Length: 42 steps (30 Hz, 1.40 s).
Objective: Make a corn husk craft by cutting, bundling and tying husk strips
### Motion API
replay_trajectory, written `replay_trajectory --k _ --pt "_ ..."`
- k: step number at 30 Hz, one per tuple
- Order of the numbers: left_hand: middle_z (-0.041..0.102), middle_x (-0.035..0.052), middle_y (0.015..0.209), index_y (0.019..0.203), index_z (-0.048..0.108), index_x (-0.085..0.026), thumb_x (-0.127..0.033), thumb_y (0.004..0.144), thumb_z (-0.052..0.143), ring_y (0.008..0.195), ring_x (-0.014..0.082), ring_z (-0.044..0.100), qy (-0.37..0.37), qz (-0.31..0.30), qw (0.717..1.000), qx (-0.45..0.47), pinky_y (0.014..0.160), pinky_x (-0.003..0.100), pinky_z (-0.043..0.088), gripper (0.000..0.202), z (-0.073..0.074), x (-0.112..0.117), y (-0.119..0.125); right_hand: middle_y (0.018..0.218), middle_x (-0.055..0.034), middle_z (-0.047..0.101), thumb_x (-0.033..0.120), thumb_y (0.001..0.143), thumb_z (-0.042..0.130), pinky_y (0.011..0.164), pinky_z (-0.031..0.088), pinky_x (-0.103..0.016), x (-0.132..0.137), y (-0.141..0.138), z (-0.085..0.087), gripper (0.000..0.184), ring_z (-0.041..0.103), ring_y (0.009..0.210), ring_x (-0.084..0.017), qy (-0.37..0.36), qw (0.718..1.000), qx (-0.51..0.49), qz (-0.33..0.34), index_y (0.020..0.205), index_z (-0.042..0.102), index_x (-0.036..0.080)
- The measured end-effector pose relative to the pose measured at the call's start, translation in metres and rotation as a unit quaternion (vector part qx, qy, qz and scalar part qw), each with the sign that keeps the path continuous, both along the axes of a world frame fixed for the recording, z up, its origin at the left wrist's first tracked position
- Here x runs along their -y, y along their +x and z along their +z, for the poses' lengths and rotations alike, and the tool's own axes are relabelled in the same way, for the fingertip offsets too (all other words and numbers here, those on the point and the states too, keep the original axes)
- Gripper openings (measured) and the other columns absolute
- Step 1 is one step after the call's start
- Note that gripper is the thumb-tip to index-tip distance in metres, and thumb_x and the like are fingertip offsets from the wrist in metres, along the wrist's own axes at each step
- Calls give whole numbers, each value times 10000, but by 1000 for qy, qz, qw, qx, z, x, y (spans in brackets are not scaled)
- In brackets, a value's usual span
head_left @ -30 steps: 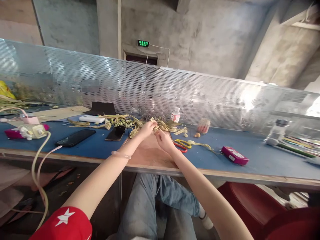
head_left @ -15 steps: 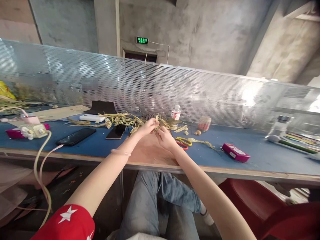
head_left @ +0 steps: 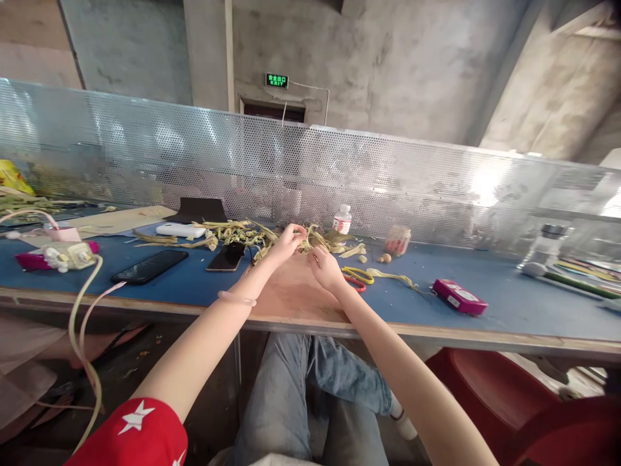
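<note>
Both my hands reach far over a brown board [head_left: 291,294] on the blue table [head_left: 485,304]. My left hand [head_left: 287,241] and my right hand [head_left: 325,265] pinch pale yellow-green leaf strips [head_left: 310,241] between their fingertips, close together. The strips join a loose heap of the same dried leaves [head_left: 233,233] spread along the back of the table. Yellow-and-red scissors [head_left: 356,277] lie just right of my right hand. A clear bangle sits on my left wrist.
Two dark phones [head_left: 149,266] [head_left: 226,256], a white power bank [head_left: 179,230], a small white bottle [head_left: 342,220], a pink box [head_left: 458,297] and a clear cup [head_left: 396,241] lie on the table. A perforated metal screen [head_left: 412,181] runs behind. Cables hang at left; red stool at right.
My hands have shifted slightly farther back toward the leaf heap while still working the strips; the head view dipped a little.
</note>
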<state>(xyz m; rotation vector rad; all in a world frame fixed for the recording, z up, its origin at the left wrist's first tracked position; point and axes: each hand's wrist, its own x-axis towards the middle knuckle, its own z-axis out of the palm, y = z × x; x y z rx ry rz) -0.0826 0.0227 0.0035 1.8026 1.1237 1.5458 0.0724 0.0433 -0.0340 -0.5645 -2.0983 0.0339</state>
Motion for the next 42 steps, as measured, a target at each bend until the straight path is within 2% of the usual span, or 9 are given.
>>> replay_trajectory --k 5,9,12,20,25,28,32,39,42 --pt "369 -77 519 919 504 -175 -411 870 479 422 70 370 -31 -27 999 -28 416 184 311 243 0 4 0 755 -39 472 214 886 357 638 382 -294 -4 4 0 189 489 689 -191 2 1000 -4 -10 717 441 218" --pt "549 6 631 898 600 -142 -454 828 534 561 116 537 -63 -51 994 -67 455 199 396 327 1 9 3 787 -48 481 194 886 353 667 399 -301 -4 5 0 180 499 717 -191 6 1000 1 0 748 467 211" --pt "628 48 734 918 647 -140 -454 768 614 675 156 599 -83 -63 990 -90 495 218 445 350 2 11 4 821 -54 498 175 885 356 690 413 -300 -3 5 -1 177 514 736 -184 7 1000 7 16 777 492 207" --pt "658 53 737 922 675 -139 -466 728 656 681 168 625 -101 -53 990 -80 526 244 490 381 -1 5 1 770 -38 499 173 886 359 699 446 -290 -8 5 -1 219 525 725 -164 1 999 -7 32 736 517 198" --pt "674 59 771 905 670 -140 -480 707 674 710 180 649 -101 -55 992 -48 519 237 489 393 -1 3 -1 755 -45 534 188 910 320 696 447 -304 -8 6 0 241 525 736 -175 5 1000 -26 -1 807 538 183" --pt "688 60 776 898 660 -143 -477 710 674 724 180 660 -106 -57 992 -21 568 252 506 384 -1 4 -2 900 -89 560 231 904 380 812 411 -376 -5 8 1 204 490 900 -224 26 998 -44 -44 859 574 181" --pt "698 65 752 867 664 -131 -458 689 703 683 173 659 -123 -63 990 8 624 289 523 374 -3 2 -3 1165 -106 502 307 862 511 896 342 -440 -1 11 2 171 388 1064 -284 56 994 -36 -82 790 626 202" --pt "711 96 907 935 695 -127 -339 614 790 773 169 656 -139 -94 985 29 725 299 523 396 -5 0 -3 1185 -100 479 252 879 470 896 327 -447 -2 10 0 193 359 1057 -287 69 991 -10 -113 816 646 203" --pt "715 91 900 952 699 -127 -307 607 799 773 164 656 -144 -92 984 42 738 292 518 402 -4 0 -3 1179 -100 459 254 882 469 886 330 -433 -4 9 0 209 358 1049 -279 65 991 -7 -114 796 651 199"
